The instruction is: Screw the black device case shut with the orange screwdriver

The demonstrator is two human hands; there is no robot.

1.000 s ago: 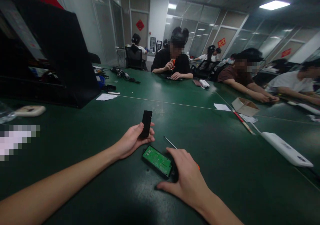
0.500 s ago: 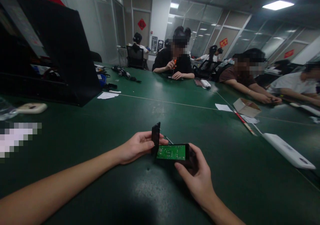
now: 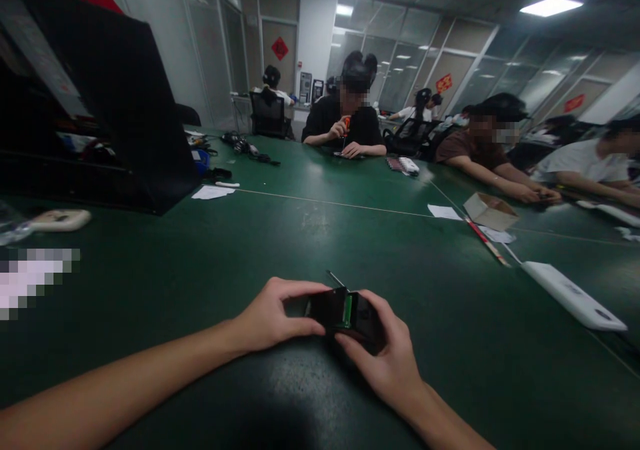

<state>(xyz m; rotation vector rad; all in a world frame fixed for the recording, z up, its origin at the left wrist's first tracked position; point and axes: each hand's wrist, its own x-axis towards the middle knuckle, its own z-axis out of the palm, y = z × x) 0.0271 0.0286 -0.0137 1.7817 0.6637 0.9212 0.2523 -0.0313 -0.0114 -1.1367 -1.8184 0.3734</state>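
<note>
Black cover [image 3: 327, 307]: pinches it in left hand [image 3: 270, 317], partly over green circuit board [image 3: 348, 311]; clasps dark case [image 3: 365, 315] in right hand [image 3: 393, 347].

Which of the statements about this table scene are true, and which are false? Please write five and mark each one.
1. The left hand holds a flat black panel. True.
2. The right hand holds a paper sheet. False: it grips a black case.
3. A strip of green circuit board shows between the panel and the case. True.
4. The thin metal rod lies nearer to the camera than the hands. False: it shows beyond them.
5. The pale box stands to the right of both hands. True.
</note>
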